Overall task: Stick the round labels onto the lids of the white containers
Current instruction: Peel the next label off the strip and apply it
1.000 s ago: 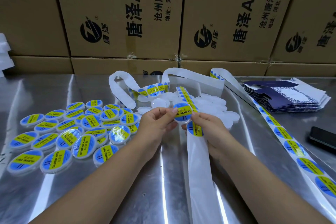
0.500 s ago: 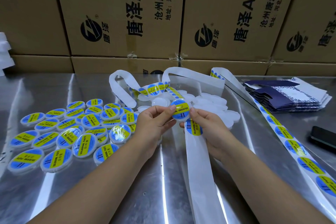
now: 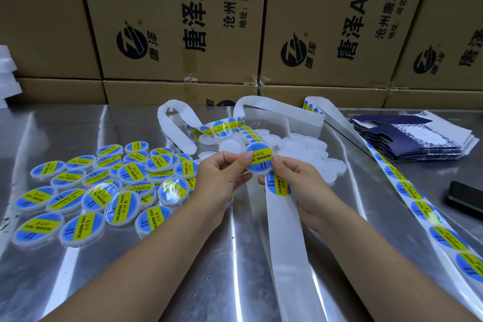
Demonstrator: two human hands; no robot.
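Stacked cardboard cartons [image 3: 167,18] behind shiny, probably steel table [image 3: 65,123].

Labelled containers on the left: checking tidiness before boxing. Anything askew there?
Yes. The labelled containers lie in a loose heap on the metal table, several overlapping and tilted rather than flat, labels facing different ways. None looks damaged.

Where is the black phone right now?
Head view, far right: the phone lies on the metal table, just right of the label strip, below the folded cartons.
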